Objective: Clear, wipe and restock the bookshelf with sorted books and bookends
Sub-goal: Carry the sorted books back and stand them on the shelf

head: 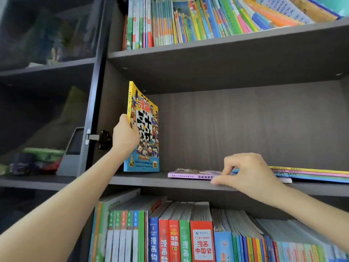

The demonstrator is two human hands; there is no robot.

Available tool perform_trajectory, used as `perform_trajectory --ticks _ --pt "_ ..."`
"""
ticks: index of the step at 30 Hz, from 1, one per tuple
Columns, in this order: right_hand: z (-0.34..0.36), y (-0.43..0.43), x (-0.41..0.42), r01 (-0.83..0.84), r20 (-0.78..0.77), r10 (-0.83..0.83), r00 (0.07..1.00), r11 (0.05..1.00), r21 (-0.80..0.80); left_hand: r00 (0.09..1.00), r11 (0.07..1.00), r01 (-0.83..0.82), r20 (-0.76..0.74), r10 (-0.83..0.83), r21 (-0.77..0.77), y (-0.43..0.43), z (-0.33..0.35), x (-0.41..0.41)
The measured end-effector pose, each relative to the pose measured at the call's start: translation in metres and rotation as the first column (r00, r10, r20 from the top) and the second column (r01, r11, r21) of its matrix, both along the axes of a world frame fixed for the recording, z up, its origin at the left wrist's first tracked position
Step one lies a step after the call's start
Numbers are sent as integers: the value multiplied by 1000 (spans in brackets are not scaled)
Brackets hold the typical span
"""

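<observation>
A yellow and blue comic book [146, 133] stands upright at the left end of the middle shelf [143, 180]. My left hand [125, 134] grips its spine edge, thumb across the cover. A thin purple book [190, 173] lies flat on the same shelf. My right hand [247, 172] pinches that book's right end with curled fingers. Behind my right hand, a low stack of flat books [309, 173] lies at the right of the shelf.
The upper shelf [226, 52] holds a leaning row of colourful thin books [188, 21]. The lower shelf holds a packed row of upright books [188, 237]. A glass cabinet door [47, 91] with a hinge [102, 138] is at the left.
</observation>
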State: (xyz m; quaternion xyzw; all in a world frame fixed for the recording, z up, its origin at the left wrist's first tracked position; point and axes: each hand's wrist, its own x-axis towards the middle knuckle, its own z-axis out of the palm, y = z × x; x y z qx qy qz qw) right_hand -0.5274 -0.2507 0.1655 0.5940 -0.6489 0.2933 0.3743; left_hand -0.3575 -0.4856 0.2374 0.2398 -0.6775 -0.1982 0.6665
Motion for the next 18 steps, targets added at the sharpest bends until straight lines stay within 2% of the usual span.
perform_trajectory --ticks 1,2,3,5,7,9,11,12,15,18 --pt "4 0 -1 -31 0 31 1000 999 -9 1000 1000 -3 1 3 -1 -3 -1 0" --pt "7 -3 -1 -10 -71 10 997 1000 1 1000 1000 -1 -5 1 8 -5 -1 1" --pt "12 -8 1 46 -209 -47 977 999 -9 1000 1000 2 -12 -1 22 -6 -1 1" --pt "21 -23 1 204 -446 -207 871 977 -55 1000 999 7 -20 -6 43 -8 -2 1" --pt "30 -36 8 422 -554 -351 755 907 2 1000 999 19 -19 -19 39 -9 -2 2" --pt "39 -48 10 497 -631 -343 696 864 77 999 999 43 -21 -43 22 -10 -3 1" --pt "49 -55 16 548 -594 -347 725 813 194 998 998 55 -25 -55 -2 -10 -4 -1" --pt "55 -58 16 546 -555 -376 742 819 177 998 998 58 -30 -59 -10 -9 -5 -4" --pt "78 -66 14 468 -273 -472 838 880 -86 995 997 79 -54 -79 6 -11 -7 -11" --pt "103 -83 23 245 73 -234 969 901 -358 991 993 119 -64 -117 17 -16 -10 -22"
